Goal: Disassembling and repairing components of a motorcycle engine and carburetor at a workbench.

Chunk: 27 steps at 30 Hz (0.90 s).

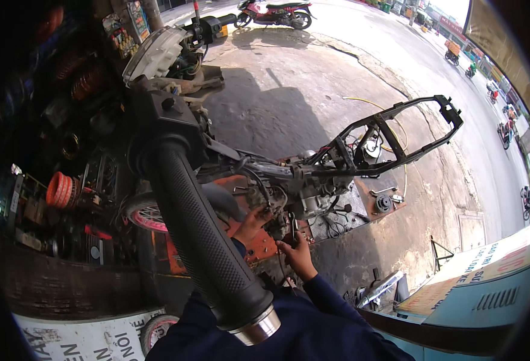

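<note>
A stripped motorcycle stands in front of me, its black frame (395, 160) bare at the rear and its grey engine (320, 197) exposed. My left hand (254, 223) is at the near front side of the engine, fingers bent against its parts; what they grip is hidden. Lower and to the right, my right hand (299, 257) is closed, thumb and fingers round the lower end of a slim, shiny metal tool (294, 226), seemingly a wrench, that points up at the engine. The black rubber handlebar grip (202, 240) looms close in front and covers part of my left forearm.
Under the motorcycle lies an orange platform (262, 251) with a patterned metal plate (337, 221). A round dark part (384, 203) and loose tools rest at its right end. Cluttered shelves, including an orange-red coil (63, 190), fill the left. A blue cabinet (499, 295) stands right.
</note>
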Each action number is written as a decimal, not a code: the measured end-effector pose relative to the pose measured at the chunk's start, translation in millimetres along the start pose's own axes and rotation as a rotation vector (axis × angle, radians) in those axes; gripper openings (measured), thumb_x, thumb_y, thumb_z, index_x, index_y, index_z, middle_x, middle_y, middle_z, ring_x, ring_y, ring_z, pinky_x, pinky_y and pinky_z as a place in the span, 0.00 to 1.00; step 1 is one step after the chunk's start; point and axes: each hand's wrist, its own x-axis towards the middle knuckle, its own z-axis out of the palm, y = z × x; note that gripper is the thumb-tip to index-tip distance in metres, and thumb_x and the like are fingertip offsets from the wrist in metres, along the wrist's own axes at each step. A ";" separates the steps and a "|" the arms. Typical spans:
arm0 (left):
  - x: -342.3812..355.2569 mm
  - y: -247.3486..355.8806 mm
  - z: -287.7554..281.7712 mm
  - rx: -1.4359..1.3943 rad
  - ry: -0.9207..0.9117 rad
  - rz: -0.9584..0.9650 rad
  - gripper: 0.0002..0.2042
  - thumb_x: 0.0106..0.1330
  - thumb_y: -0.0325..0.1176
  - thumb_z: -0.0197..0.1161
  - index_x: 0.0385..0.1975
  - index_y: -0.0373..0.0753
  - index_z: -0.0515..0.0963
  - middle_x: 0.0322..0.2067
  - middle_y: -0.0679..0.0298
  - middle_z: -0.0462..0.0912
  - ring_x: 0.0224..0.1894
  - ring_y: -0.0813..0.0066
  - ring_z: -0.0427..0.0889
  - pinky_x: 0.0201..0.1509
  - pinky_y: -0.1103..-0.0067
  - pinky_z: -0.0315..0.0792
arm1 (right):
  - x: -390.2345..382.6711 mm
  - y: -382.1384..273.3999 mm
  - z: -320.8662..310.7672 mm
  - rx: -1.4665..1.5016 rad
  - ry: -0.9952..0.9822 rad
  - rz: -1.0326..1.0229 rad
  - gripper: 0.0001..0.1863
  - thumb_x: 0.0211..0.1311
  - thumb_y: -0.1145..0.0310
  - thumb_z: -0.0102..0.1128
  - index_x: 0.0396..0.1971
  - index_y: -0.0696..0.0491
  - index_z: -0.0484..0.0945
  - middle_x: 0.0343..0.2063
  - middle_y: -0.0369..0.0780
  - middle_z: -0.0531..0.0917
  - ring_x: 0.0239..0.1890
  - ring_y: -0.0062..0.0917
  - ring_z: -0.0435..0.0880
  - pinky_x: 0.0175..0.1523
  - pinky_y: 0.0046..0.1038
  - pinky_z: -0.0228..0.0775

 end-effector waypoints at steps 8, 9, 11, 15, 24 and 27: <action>18.2 -9.4 -43.7 0.033 -0.064 -0.045 0.31 0.63 0.43 0.69 0.62 0.36 0.67 0.53 0.65 0.75 0.56 0.74 0.72 0.61 0.76 0.65 | 13.0 56.7 36.0 -0.036 0.003 -0.113 0.13 0.59 0.70 0.67 0.38 0.60 0.73 0.36 0.42 0.84 0.40 0.22 0.82 0.43 0.25 0.72; 21.5 -7.8 -48.2 0.035 -0.051 -0.052 0.30 0.62 0.41 0.70 0.60 0.36 0.68 0.52 0.65 0.75 0.56 0.74 0.72 0.61 0.76 0.65 | 13.9 59.0 39.3 -0.062 0.015 -0.128 0.12 0.59 0.71 0.65 0.38 0.60 0.73 0.38 0.43 0.84 0.43 0.24 0.82 0.47 0.26 0.72; 28.4 -8.7 -48.5 0.029 -0.091 -0.020 0.29 0.60 0.39 0.71 0.59 0.36 0.69 0.51 0.65 0.75 0.55 0.74 0.73 0.60 0.76 0.66 | 15.0 61.6 43.5 -0.131 0.039 -0.131 0.12 0.60 0.70 0.65 0.38 0.60 0.74 0.38 0.43 0.84 0.42 0.24 0.82 0.46 0.26 0.72; 41.3 -11.5 -37.9 0.031 -0.024 -0.007 0.30 0.54 0.35 0.76 0.56 0.37 0.71 0.48 0.66 0.77 0.51 0.75 0.75 0.56 0.77 0.69 | 13.2 60.0 49.1 -0.188 0.135 -0.111 0.10 0.66 0.68 0.56 0.40 0.60 0.76 0.32 0.41 0.83 0.36 0.22 0.81 0.42 0.26 0.71; 52.3 -22.3 -32.2 0.074 0.093 -0.131 0.42 0.48 0.44 0.76 0.63 0.35 0.66 0.56 0.57 0.72 0.61 0.60 0.69 0.65 0.67 0.62 | 58.2 9.2 -29.5 -0.409 0.157 -0.459 0.17 0.65 0.70 0.58 0.50 0.64 0.75 0.42 0.49 0.83 0.43 0.34 0.84 0.49 0.29 0.73; 58.4 -48.3 -42.7 0.060 0.262 -0.074 0.33 0.54 0.37 0.73 0.59 0.32 0.67 0.49 0.59 0.76 0.50 0.70 0.77 0.57 0.76 0.70 | 94.3 -17.4 -48.4 -0.516 -0.174 -0.447 0.16 0.63 0.70 0.59 0.49 0.61 0.76 0.43 0.51 0.82 0.47 0.42 0.83 0.49 0.33 0.73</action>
